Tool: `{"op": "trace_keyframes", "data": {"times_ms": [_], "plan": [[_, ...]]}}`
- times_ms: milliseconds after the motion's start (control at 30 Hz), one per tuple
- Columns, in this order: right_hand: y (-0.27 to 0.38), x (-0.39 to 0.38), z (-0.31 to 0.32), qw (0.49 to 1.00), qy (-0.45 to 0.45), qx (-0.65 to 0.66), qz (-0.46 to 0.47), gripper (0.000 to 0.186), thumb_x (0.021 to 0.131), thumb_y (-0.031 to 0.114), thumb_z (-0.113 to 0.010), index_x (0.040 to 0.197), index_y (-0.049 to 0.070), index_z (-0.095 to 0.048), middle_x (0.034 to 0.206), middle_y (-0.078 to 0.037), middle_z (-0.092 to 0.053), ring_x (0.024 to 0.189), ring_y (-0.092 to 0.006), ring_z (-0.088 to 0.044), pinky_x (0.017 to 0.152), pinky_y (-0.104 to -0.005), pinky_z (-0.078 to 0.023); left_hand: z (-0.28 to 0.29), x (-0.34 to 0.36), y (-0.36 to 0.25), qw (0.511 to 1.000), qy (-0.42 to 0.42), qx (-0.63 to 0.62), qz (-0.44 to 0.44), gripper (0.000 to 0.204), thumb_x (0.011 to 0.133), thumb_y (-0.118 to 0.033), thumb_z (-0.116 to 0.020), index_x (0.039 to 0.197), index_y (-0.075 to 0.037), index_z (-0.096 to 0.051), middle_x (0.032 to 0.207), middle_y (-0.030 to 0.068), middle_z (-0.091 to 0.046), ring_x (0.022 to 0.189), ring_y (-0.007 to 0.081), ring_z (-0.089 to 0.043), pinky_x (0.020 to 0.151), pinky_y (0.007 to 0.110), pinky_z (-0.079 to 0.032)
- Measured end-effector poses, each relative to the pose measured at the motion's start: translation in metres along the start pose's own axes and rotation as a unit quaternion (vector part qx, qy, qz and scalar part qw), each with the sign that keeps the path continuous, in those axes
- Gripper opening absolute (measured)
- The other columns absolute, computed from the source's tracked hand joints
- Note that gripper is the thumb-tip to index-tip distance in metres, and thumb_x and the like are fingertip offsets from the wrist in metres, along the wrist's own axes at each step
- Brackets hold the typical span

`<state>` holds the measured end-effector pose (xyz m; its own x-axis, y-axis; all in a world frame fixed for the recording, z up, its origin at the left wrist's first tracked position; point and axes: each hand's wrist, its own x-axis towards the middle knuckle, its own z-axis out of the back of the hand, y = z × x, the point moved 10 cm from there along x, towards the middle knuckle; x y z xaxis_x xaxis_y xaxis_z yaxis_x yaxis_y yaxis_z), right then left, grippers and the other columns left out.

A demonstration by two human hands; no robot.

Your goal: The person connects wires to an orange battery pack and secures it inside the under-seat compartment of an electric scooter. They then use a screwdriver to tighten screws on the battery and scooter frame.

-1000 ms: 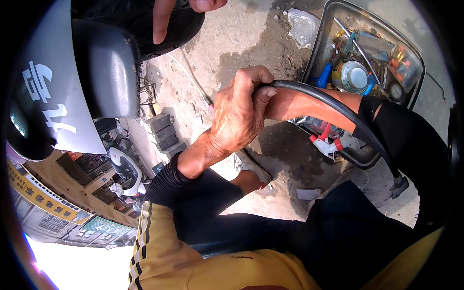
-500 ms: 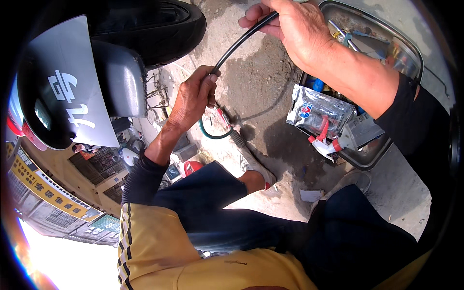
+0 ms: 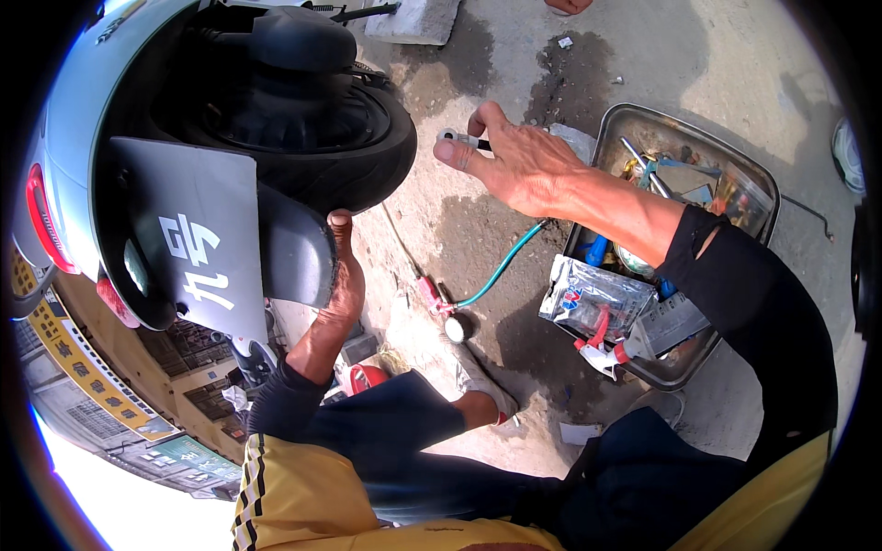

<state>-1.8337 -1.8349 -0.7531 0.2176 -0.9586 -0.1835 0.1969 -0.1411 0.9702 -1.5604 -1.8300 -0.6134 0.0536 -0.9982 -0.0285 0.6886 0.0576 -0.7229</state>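
Observation:
My left hand (image 3: pixel 344 275) grips the edge of the black rear mudguard (image 3: pixel 299 248) of a scooter; its thumb shows at the rim and most fingers are hidden behind. Above the mudguard is the scooter's black rear tyre (image 3: pixel 390 151). To the right of the tyre, apart from it, my right hand (image 3: pixel 524 161) pinches a hose fitting (image 3: pixel 457 139), pale and cylindrical with a dark open end. A short black piece shows behind the fitting. Below, near my foot, lies a red inflator handle (image 3: pixel 430 294) with a round gauge (image 3: pixel 457 328) and a teal hose (image 3: pixel 503 262).
A metal tool tray (image 3: pixel 776 174) at right holds tools, a silver packet (image 3: pixel 597 294) and a red-and-white spray head (image 3: pixel 602 354). A red helmet-like object (image 3: pixel 367 378) lies by my left knee. Another person's hand (image 3: pixel 568 5) and shoe (image 3: pixel 847 154) show at the edges.
My left hand has let go of the black hose and taken hold of the mudguard. My right hand has come lower and left, holding the fitting near the tyre. The view has shifted upward.

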Motion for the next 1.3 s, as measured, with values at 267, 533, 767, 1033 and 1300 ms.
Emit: {"op": "trace_keyframes", "data": {"times_ms": [267,533,767,1033,1300], "plan": [[0.000,0.030,0.006,0.988,-0.048,0.137,0.046,0.039,0.104,0.036,-0.053,0.100,-0.001,-0.068,0.073,-0.009,-0.062,0.070,-0.0177,-0.059,0.067,-0.0358,-0.047,-0.053,0.007,-0.005,0.991,0.024,-0.023,-0.133,0.071,0.094,-0.020,-0.078,0.149,-0.006,-0.036,0.138,0.0074,-0.058,0.126,0.0180,-0.054,0.109,0.035,-0.040],[-0.001,0.033,-0.005,0.966,0.047,0.255,-0.008,0.031,0.102,0.025,-0.057,0.099,-0.004,-0.068,0.074,-0.004,-0.066,0.056,-0.0117,-0.054,0.055,-0.0317,-0.044,-0.058,0.010,-0.004,0.992,0.075,0.027,-0.097,0.060,0.093,-0.032,-0.079,0.139,-0.005,-0.052,0.129,0.0059,-0.062,0.119,0.0183,-0.058,0.102,0.038,-0.048],[0.001,0.045,-0.016,0.959,0.093,0.265,-0.021,0.037,0.106,0.034,-0.055,0.102,0.000,-0.069,0.072,0.001,-0.056,0.057,-0.0065,-0.043,0.050,-0.0276,-0.036,-0.034,0.004,-0.008,0.979,0.020,0.137,-0.148,0.049,0.099,-0.027,-0.070,0.137,-0.004,-0.050,0.124,0.0094,-0.065,0.108,0.0209,-0.065,0.100,0.041,-0.052],[0.040,0.053,-0.006,0.973,-0.012,0.198,0.122,0.028,0.103,0.029,-0.060,0.105,0.002,-0.064,0.073,-0.005,-0.058,0.069,-0.0148,-0.054,0.064,-0.0327,-0.043,-0.059,0.009,0.012,0.995,0.044,-0.001,-0.094,0.065,0.093,-0.029,-0.079,0.143,0.001,-0.050,0.139,0.0114,-0.061,0.127,0.0192,-0.054,0.111,0.036,-0.037],[0.077,0.026,0.011,0.925,-0.203,-0.015,0.321,0.021,0.097,0.019,-0.064,0.112,0.005,-0.062,0.095,-0.015,-0.063,0.090,-0.0393,-0.065,0.078,-0.0466,-0.051,-0.054,0.010,0.003,0.978,0.068,0.153,-0.124,0.049,0.100,-0.030,-0.070,0.137,-0.001,-0.056,0.131,0.0078,-0.065,0.118,0.0182,-0.057,0.107,0.033,-0.038]]}}
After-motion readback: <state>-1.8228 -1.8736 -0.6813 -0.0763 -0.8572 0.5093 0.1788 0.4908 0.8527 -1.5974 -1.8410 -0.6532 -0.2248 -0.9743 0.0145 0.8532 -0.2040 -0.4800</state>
